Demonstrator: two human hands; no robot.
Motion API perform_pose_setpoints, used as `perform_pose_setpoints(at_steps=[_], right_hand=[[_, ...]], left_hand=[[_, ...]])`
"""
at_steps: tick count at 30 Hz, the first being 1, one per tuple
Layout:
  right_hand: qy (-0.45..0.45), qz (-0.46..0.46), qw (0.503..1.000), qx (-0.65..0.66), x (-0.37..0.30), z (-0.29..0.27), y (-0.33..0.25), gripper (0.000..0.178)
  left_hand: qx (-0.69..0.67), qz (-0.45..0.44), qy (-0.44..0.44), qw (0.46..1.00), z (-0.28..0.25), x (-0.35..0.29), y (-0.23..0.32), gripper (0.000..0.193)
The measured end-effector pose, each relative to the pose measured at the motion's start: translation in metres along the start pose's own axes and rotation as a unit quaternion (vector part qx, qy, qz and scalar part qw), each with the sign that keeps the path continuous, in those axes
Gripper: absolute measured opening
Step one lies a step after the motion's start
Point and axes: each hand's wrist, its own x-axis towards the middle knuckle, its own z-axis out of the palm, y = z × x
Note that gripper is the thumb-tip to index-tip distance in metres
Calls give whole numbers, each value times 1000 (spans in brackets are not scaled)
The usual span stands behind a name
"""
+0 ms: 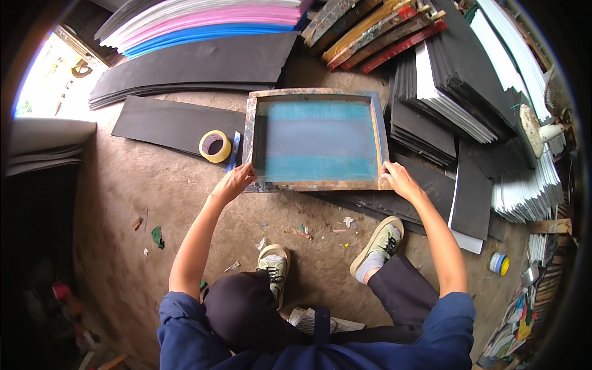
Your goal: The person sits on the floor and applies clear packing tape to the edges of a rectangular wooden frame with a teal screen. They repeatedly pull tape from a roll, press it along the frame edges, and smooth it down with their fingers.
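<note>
A silk-screen frame (320, 140) is in front of me, with a worn, paint-stained wooden border and teal-blue mesh. My left hand (239, 180) grips its near left corner, fingers closed on the wood. At the near right corner my right hand (398, 178) is closed on the border in the same way. Just left of the frame, a roll of yellowish tape (205, 145) and a blue cutter knife (234, 152) lie on a black foam sheet (166, 120). Whether the frame touches what lies beneath it, I cannot tell.
Black foam sheets (197, 65) lie stacked at the far left, below pink, white and blue sheets (209, 31). More paint-stained frames (376, 31) lean at the back. Black and white stacks (425, 117) and a fan (531, 129) stand right. Scraps litter the concrete floor (135, 203); a small tub (498, 264) lies right.
</note>
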Motion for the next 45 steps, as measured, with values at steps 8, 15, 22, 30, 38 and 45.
perform_pose_setpoints(at_steps=[8, 15, 22, 30, 38, 45], right_hand=[[139, -15, 990, -3, -17, -133, -84, 11], [299, -16, 954, -7, -65, -202, -132, 15], [429, -9, 903, -24, -100, -246, -146, 19], [414, -5, 901, 130, -103, -255, -119, 34], [327, 18, 890, 318, -74, -231, -99, 15], [294, 57, 896, 329, -42, -207, -109, 15]], left_hand=[[17, 75, 54, 996, -128, -7, 88, 16], [-86, 85, 161, 980, -188, -17, 155, 34], [-169, 85, 199, 962, -212, -13, 205, 42], [-297, 80, 228, 924, -203, -15, 213, 27], [-440, -51, 272, 854, -161, -15, 193, 16], [-473, -96, 295, 824, -141, -16, 160, 13]])
